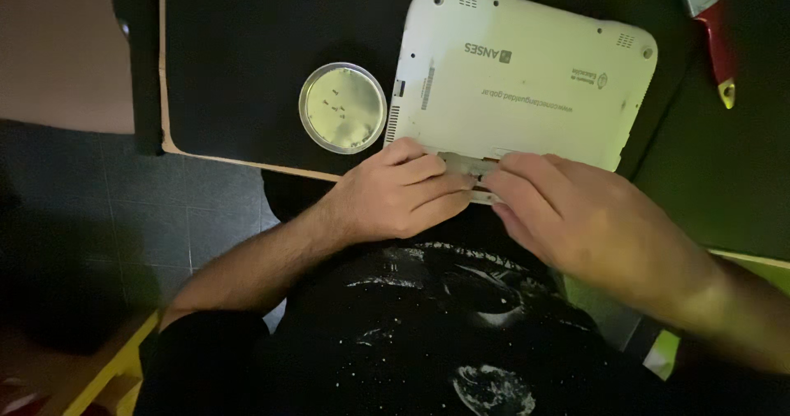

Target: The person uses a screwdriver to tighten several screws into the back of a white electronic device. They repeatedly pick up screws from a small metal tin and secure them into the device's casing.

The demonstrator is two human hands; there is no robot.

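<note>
While face-down on the black mat — one white laptop, both hands' fingers clenched on its near edge, one round lid beside.

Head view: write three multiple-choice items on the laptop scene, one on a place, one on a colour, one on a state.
1. Where is the round dish relative to the laptop?
A. to its left
B. on top of it
C. to its right

2. What colour is the laptop's case?
A. black
B. white
C. red

3. How does the laptop lie?
A. open, screen up
B. standing on edge
C. closed, underside up

Answers: 1 A, the dish sits on the mat beside the left edge. 2 B, the shell is white. 3 C, vents and screw holes face up while both hands work its near edge.
</note>
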